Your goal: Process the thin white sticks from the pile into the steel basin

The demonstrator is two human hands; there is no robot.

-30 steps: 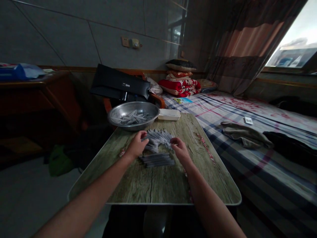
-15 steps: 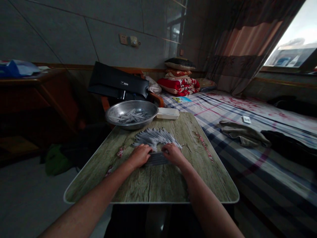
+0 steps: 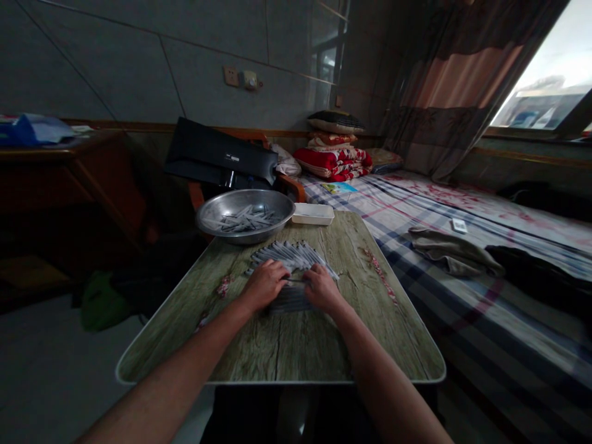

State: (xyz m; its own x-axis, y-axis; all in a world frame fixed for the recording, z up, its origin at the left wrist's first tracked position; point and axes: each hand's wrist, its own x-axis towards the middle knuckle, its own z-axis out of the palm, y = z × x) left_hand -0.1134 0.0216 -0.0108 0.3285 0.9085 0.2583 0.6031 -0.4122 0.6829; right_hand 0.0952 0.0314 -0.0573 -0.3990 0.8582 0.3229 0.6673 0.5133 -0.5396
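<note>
Several slim, pale grey pen-like sticks [image 3: 296,251] with dark ends lie fanned out on the table just beyond my hands. My left hand [image 3: 267,282] and my right hand [image 3: 322,287] face each other with fingers bent and closed. Between their fingertips runs one pen-like stick [image 3: 296,282], held level by its two ends. Below it, a flat row of similar sticks [image 3: 290,300] lies side by side on the table, partly covered by my hands. The fine details of the sticks are too small and blurred to make out.
A steel basin [image 3: 245,231] with more sticks stands at the table's far left, beside a white tray [image 3: 312,214]. The wood-patterned table [image 3: 277,351] has a pale edge. Behind is a black monitor [image 3: 222,154]. A bed [image 3: 398,203] runs along the right.
My hands have moved slightly up from the flat row, and a level stick now shows between my fingertips. The basin and the tray have stayed in place.
</note>
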